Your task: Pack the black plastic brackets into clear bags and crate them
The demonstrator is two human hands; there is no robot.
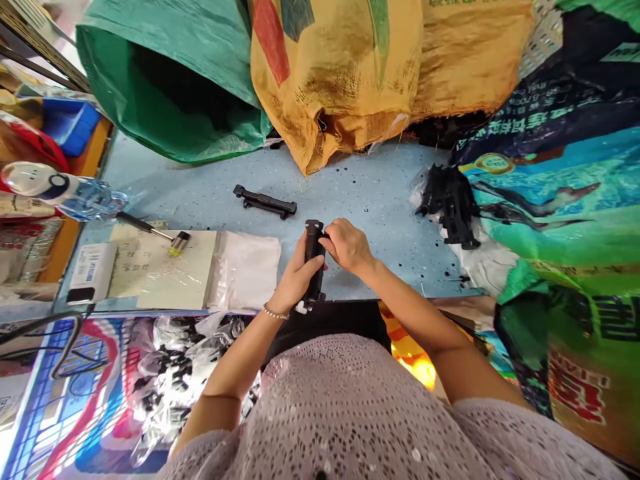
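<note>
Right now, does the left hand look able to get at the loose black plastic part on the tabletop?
Probably yes: only bare blue tabletop separates the left hand from the loose black plastic part, though its grip on the held black part hinders it.

Arms (413,310) angle inward, left hand (301,275) gripping, right hand (351,247) beside it with bent fingers (336,232).

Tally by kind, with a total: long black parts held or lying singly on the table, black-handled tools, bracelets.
Long black parts: 2 (held part, lying part)
Black-handled tool: 1
Bracelet: 1
Total: 4
</note>
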